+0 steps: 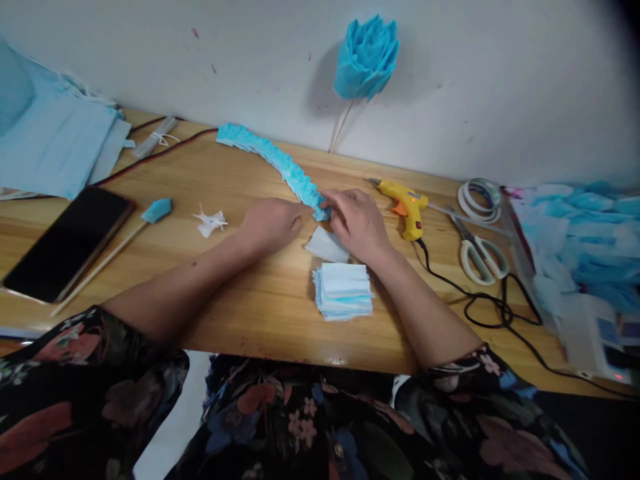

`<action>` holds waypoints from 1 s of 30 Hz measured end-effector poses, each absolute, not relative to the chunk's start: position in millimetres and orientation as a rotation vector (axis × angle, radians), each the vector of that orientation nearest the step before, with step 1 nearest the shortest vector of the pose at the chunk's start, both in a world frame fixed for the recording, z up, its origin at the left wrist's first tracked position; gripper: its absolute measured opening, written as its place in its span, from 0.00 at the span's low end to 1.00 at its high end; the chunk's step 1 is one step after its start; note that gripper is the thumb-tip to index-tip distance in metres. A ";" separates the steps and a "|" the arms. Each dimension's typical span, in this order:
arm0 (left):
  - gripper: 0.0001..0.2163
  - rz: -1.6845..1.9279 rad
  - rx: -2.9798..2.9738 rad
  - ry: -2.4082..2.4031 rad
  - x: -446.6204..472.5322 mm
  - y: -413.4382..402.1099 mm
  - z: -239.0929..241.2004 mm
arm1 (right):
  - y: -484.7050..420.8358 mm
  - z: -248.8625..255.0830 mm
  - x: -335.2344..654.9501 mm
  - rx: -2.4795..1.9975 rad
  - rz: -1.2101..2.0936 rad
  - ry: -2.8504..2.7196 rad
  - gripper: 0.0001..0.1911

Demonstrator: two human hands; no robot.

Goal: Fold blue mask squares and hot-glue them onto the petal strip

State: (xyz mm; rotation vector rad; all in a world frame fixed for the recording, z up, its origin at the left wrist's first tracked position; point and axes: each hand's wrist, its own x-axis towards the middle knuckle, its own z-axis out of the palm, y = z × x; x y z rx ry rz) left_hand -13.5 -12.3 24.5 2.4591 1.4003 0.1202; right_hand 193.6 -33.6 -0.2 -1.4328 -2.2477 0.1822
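On the table (240, 313) a long row of folded blue pieces (280, 160) runs up and leftward from the grip, laid flat, seemingly so its folds lie lapped. The left hand (273, 223) and right hand (357, 223) both pinch closed on its near end; a stack of squares (343, 290) sits just below the grip, probably for easy reach

Legible markings: none found.
The white box (593, 333) at the right table edge carries blue printed patches, too blurred to read. The yellow glue gun (407, 207), the dark screen of the phone (65, 243) and the folded blue strip (280, 163) show no readable text, brand or number.
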 end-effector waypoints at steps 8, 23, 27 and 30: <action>0.21 -0.004 2.554 1.372 -11.5 -15.3 30.3 | -33.3 -2.6 193.3 -1.457 0.173 -2.217 0.25; 0.22 0.049 2.490 1.386 -12.1 -11.0 25.4 | -31.3 -3.1 190.7 -1.447 0.175 -2.261 0.28; 0.21 0.189 2.401 1.428 -15.0 -7.7 20.8 | -31.4 -4.5 191.4 -1.434 0.173 -2.263 0.28; 0.22 0.254 2.382 1.447 -16.0 -7.7 19.0 | -31.7 -5.5 191.7 -1.419 0.172 -2.268 0.28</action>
